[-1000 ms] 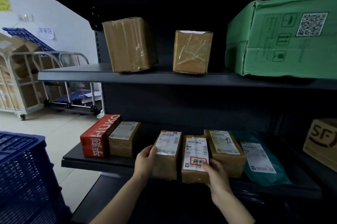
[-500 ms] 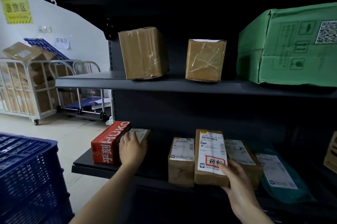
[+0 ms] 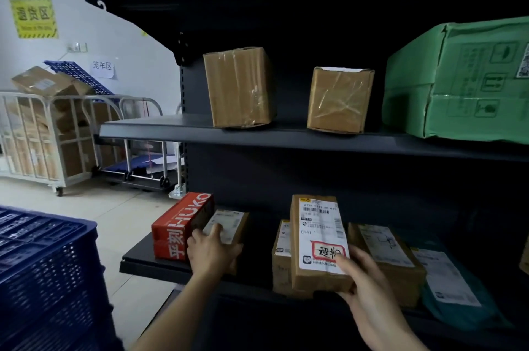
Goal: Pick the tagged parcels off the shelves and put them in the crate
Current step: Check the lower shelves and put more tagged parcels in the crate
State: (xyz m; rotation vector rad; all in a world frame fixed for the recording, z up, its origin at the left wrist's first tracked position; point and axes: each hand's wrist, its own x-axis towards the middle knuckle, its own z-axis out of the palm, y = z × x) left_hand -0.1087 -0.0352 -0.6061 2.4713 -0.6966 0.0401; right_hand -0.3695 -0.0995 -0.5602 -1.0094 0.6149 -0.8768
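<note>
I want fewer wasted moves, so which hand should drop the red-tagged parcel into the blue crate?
Right, probably: the right hand grips the tagged parcel. The left hand, nearer the crate, is wrapped round a small box.

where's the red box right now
In the head view the red box sits at the left end of the lower shelf, beside the parcel the left hand holds.
</note>
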